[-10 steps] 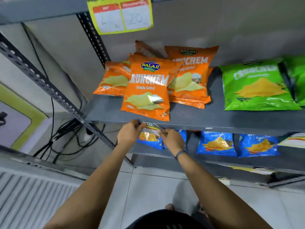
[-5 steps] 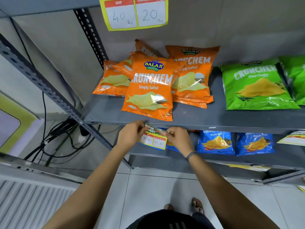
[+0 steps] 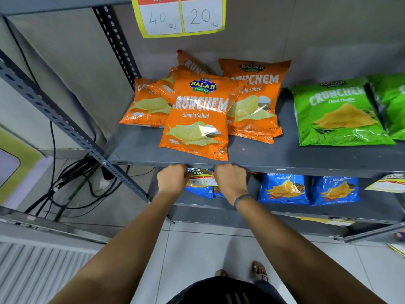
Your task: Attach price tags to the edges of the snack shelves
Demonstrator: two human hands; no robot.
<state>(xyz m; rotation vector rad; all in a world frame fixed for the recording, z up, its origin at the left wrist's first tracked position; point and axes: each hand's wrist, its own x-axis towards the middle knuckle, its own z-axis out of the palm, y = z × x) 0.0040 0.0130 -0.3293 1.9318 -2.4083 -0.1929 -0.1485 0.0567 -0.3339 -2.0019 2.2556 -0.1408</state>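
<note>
In the head view, just below the middle of the frame, your left hand (image 3: pixel 172 179) and right hand (image 3: pixel 230 181) each pinch one side of the small yellow paper price tag (image 3: pixel 202 177), both grips closed on it. Its top sits right at the front edge of the grey metal shelf (image 3: pixel 285 164), directly under the front orange Simply Salted crisp packet (image 3: pixel 196 119).

To do this step well, I'd judge you should square the tag's top with the shelf lip before pressing, so it hangs level like the large yellow price card (image 3: pixel 179 16) at the top of the frame. Press from the middle outward with your thumbs; whether the tag is stuck yet cannot be told. Keep it clear of the blue masala crisp packets (image 3: pixel 282 188) on the shelf below.
</note>
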